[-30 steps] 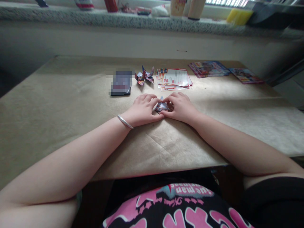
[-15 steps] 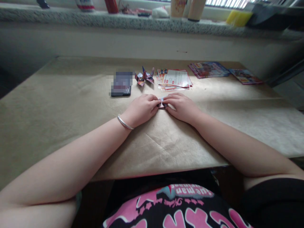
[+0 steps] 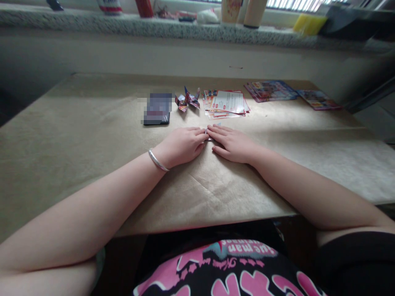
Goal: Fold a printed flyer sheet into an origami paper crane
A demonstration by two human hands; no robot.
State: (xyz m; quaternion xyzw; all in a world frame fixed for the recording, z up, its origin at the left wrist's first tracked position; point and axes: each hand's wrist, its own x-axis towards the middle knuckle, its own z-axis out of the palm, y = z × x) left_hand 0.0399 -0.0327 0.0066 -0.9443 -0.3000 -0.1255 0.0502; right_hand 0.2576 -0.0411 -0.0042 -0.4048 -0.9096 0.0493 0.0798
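A small piece of folded paper (image 3: 209,139) lies on the table between my hands, mostly covered by the fingers. My left hand (image 3: 185,144) has its fingers closed at the left side of the paper, the thumb tucked in near the front edge. Flat over the right side rests my right hand (image 3: 233,143), its fingers stretched out and the thumb apart; the fingertips of both hands meet. Just beyond the hands stand folded paper cranes (image 3: 188,100) in dark, colourful print. To their right is a loose stack of printed cards (image 3: 228,102).
A dark phone (image 3: 158,109), partly blurred out, lies left of the cranes. Colourful printed booklets (image 3: 271,90) and another booklet (image 3: 319,99) are at the back right of the table (image 3: 92,135). A speckled stone sill (image 3: 173,31) with cups and bottles runs behind.
My right hand has flattened, its fingers now stretched over the paper where they were bent before. The left hand has lowered a little, and less of the paper shows.
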